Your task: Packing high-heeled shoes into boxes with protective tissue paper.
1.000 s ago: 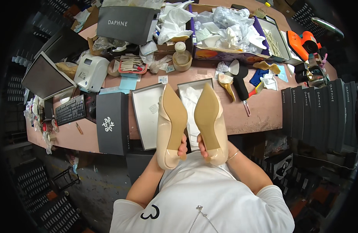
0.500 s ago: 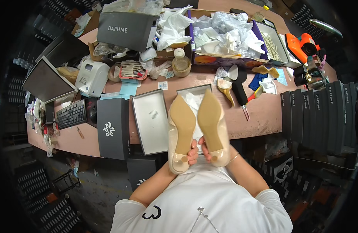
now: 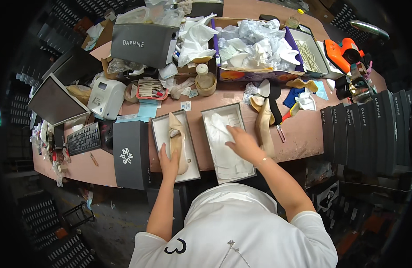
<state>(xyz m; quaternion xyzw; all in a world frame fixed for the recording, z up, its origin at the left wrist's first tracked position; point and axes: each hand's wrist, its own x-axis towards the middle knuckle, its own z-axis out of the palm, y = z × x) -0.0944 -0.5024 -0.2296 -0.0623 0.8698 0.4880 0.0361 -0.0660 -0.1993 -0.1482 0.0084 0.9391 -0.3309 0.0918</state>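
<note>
One beige pointed high-heeled shoe lies in the shallow grey-edged box half on the left, toe pointing away from me. My left hand grips it along its left side near the heel. The matching shoe rests on the table, right of the other box half. Over that box, which holds crumpled white tissue paper, my right hand reaches with fingers apart. Its fingertips are at the tissue; nothing shows in its grasp.
A dark shoebox stands left of the trays, by a keyboard and a white label printer. Behind are a carton of crumpled paper and a bottle. A black brush and stacked dark boxes are on the right.
The two shoes, held together soles up before my chest, have been parted: one is down in the left box half, the other on the table at right. My right hand has moved to the tissue.
</note>
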